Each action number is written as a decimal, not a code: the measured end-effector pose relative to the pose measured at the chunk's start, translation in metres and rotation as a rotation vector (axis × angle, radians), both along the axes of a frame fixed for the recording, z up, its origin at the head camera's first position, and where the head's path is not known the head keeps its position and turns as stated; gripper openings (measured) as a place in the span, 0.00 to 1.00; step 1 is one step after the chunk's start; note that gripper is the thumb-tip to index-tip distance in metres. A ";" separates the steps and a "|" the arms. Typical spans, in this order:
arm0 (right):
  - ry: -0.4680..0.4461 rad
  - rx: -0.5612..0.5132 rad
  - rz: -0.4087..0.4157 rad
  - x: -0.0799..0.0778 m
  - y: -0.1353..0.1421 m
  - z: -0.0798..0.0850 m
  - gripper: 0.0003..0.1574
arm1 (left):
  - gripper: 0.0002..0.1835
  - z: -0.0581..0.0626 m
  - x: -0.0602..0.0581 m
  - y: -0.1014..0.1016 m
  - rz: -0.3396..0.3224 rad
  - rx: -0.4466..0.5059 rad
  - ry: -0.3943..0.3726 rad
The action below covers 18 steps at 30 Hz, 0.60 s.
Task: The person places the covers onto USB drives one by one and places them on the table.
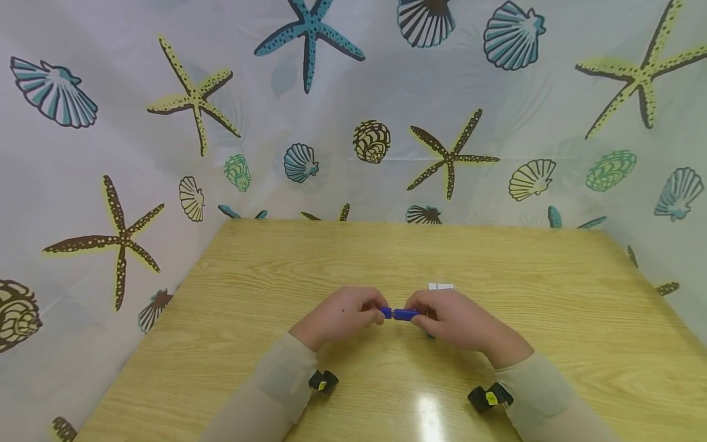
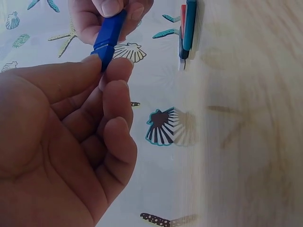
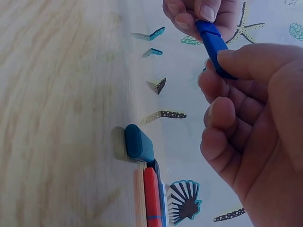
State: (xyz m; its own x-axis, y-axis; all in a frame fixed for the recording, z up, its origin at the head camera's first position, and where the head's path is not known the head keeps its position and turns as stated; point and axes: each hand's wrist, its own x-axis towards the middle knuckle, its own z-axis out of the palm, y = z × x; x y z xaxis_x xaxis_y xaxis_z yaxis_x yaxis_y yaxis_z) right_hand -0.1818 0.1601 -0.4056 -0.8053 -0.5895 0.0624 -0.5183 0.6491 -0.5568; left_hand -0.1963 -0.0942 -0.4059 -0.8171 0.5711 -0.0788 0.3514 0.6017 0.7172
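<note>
Between both hands is a slim blue stick (image 1: pixel 405 315) in two parts, which looks like a capped USB stick. A narrow metallic band shows at the join in the head view. My left hand (image 1: pixel 348 313) pinches the short cap end between thumb and forefinger. The longer body is pinched by my right hand (image 1: pixel 455 316). In the left wrist view the seam of the blue stick (image 2: pixel 112 35) lies close to the left fingertips. The right wrist view shows the body of the blue stick (image 3: pixel 217 49) under the right thumb.
A teal rounded stick (image 3: pixel 139 143) and a red stick (image 3: pixel 151 194) lie on the wooden table (image 1: pixel 248 270), with darker and white pieces beside them. In the head view, a white piece (image 1: pixel 442 286) shows behind the right hand. A patterned curtain (image 1: pixel 353 92) surrounds the table.
</note>
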 end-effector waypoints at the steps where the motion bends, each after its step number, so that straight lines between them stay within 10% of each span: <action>1: -0.002 -0.003 0.002 0.000 0.000 0.000 0.05 | 0.03 0.000 0.000 0.000 -0.004 0.003 0.001; 18: 0.042 -0.084 0.032 0.000 0.001 0.002 0.03 | 0.02 0.000 0.001 0.003 -0.001 0.022 0.004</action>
